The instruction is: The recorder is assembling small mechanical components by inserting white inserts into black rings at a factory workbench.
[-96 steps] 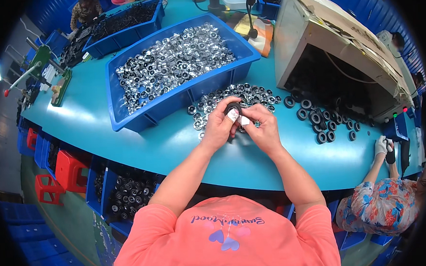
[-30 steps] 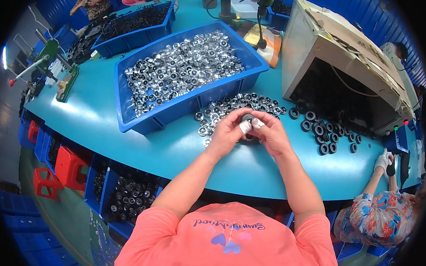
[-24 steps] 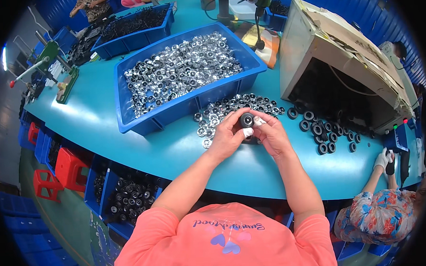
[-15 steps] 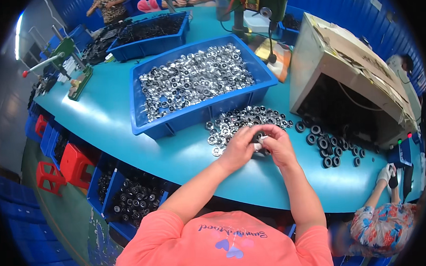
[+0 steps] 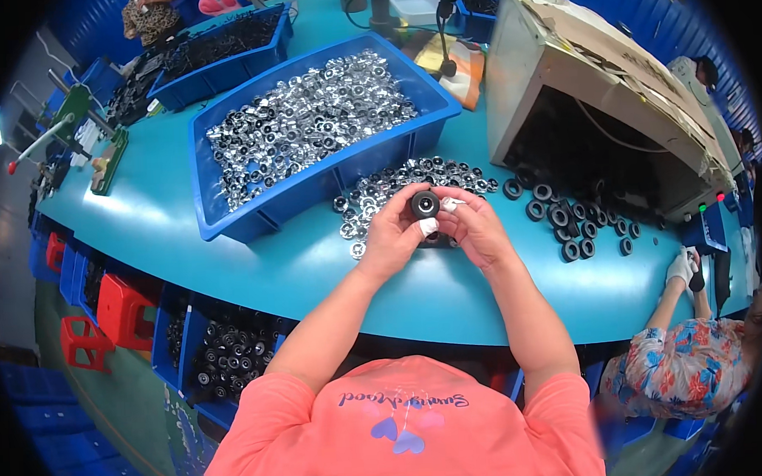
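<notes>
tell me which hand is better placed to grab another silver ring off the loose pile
Left, probably. The left hand sits beside the loose silver rings on the table, while the right hand is on the far side. Both hands are on the black roller.

A small black ring part (image 5: 425,205) with a pale centre sat upright, facing the camera, just above frame centre, pinched between fingertips.
</notes>
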`<state>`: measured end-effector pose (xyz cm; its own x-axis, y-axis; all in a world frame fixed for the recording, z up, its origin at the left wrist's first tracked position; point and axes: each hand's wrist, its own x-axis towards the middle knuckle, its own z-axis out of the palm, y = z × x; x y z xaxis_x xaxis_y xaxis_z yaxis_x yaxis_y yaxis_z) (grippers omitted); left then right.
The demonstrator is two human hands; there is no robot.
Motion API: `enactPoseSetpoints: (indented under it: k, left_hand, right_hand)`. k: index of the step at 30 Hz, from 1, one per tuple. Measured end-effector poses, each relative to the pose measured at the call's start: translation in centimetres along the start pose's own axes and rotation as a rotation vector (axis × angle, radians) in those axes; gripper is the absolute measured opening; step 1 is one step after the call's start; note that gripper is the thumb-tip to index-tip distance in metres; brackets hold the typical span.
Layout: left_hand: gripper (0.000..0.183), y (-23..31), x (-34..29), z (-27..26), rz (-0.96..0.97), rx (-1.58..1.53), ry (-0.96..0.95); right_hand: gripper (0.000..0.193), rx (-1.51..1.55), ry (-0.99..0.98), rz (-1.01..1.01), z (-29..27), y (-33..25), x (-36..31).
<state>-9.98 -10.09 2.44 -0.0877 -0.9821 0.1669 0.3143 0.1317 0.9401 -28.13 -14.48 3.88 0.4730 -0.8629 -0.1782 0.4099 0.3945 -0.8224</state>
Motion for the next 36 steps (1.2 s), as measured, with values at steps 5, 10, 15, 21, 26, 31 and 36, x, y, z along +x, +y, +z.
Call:
enactPoseSetpoints:
  k: [5, 10, 15, 21, 26, 31, 36]
  left_hand:
    - [0.058, -0.3, 0.1, 0.1, 0.018, 0.087, 0.0]
    - [0.05, -0.1, -0.2, 0.3, 0.277, 0.654, 0.039]
    - [0.053, -0.1, -0.3, 0.5, 0.162, 0.472, 0.01]
    - [0.055, 0.1, 0.1, 0.6, 0.012, 0.085, -0.012]
    - [0.053, 0.7, 0.0, 0.5, -0.008, 0.112, -0.022]
    - [0.055, 1.1, -0.2, 0.8, 0.057, 0.085, -0.021]
    - [0.055, 0.3, 0.0, 0.5, 0.053, 0.143, -0.028]
  right_hand:
    - [0.037, -0.052, 0.02, -0.012, -0.1, 0.2, -0.5]
    - [0.036, -0.25, 0.05, -0.093, -0.1, 0.8, 0.0]
    - [0.036, -0.227, 0.052, -0.09, 0.7, 0.2, -0.2]
    - [0.036, 0.012, -0.005, 0.029, 0.4, -0.7, -0.6]
    - [0.034, -0.016, 0.008, 0.022, 0.2, -0.6, -0.5]
    - [0.033, -0.106, -0.035, -0.038, 0.0, -0.9, -0.4]
    - [0.031, -0.203, 0.022, -0.049, 0.1, -0.4, -0.2]
